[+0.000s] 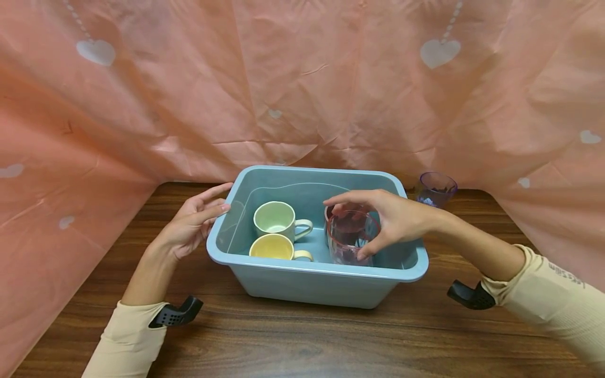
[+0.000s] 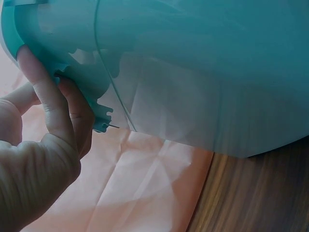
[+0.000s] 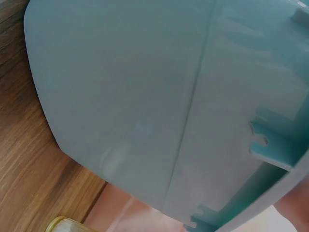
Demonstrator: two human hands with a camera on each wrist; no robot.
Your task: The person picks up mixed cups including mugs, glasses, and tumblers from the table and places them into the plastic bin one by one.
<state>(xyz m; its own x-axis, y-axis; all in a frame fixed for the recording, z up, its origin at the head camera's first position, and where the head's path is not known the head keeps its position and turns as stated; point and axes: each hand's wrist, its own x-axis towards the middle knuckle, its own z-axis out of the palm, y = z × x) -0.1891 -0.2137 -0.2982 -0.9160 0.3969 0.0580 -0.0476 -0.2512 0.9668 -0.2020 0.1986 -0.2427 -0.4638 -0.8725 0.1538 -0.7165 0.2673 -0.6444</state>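
Note:
A blue-grey plastic tub [image 1: 312,286] stands on the table. Inside, on its left, are a pale green mug [image 1: 274,218] and a yellow mug [image 1: 271,247], handles pointing right. My left hand [image 1: 191,223] is at the tub's left rim, its thumb on the edge and other fingers under it in the left wrist view. With thumb and fingers, my right hand [image 1: 392,220] grips a clear glass with a red rim [image 1: 347,247] in the tub's right part. Another glass with a dark reddish rim [image 1: 329,211] sits behind it, mostly hidden.
A clear glass with a purple rim [image 1: 436,191] stands on the wooden table [image 1: 302,341], behind and right of the tub. Pink cloth with white hearts [image 1: 302,105] hangs at the back and sides. The right wrist view mostly shows the tub's outer wall [image 3: 120,96].

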